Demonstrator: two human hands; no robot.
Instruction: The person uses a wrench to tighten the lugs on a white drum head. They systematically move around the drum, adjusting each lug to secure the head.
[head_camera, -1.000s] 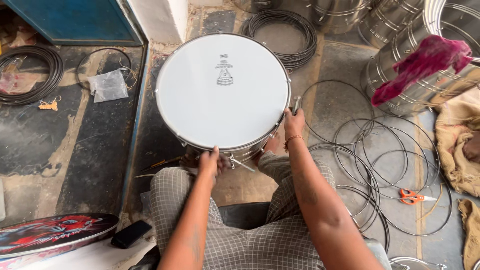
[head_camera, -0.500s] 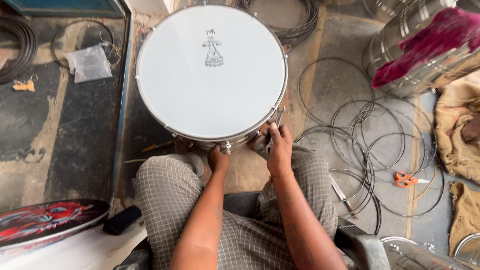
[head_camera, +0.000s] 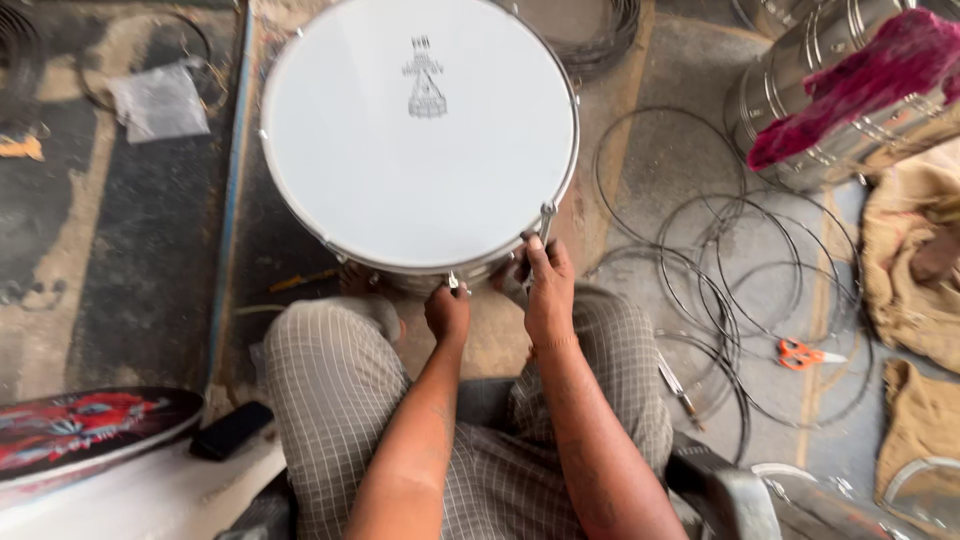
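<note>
A round drum with a white head (head_camera: 400, 160) and a small dark emblem stands on the floor in front of my knees, ringed by a shiny metal hoop (head_camera: 570, 180) with tension rods. My left hand (head_camera: 447, 312) grips the near rim at a tension rod, fingers closed on it. My right hand (head_camera: 545, 285) clasps the rim just to the right, beside another rod (head_camera: 546, 222); whether it holds a tool is hidden. I sit in checked trousers (head_camera: 330, 380).
Several thin wire hoops (head_camera: 720, 270) lie on the floor at right with orange-handled scissors (head_camera: 800, 353). Steel drum shells (head_camera: 820, 110) carry a magenta cloth (head_camera: 860, 80). Burlap (head_camera: 910, 260) sits far right. A plastic bag (head_camera: 160, 100) lies upper left, a red-patterned board (head_camera: 80, 430) lower left.
The drum has shifted nearer and to the left in view. My right hand slid from the drum's right rim to the near rim, close beside my left hand.
</note>
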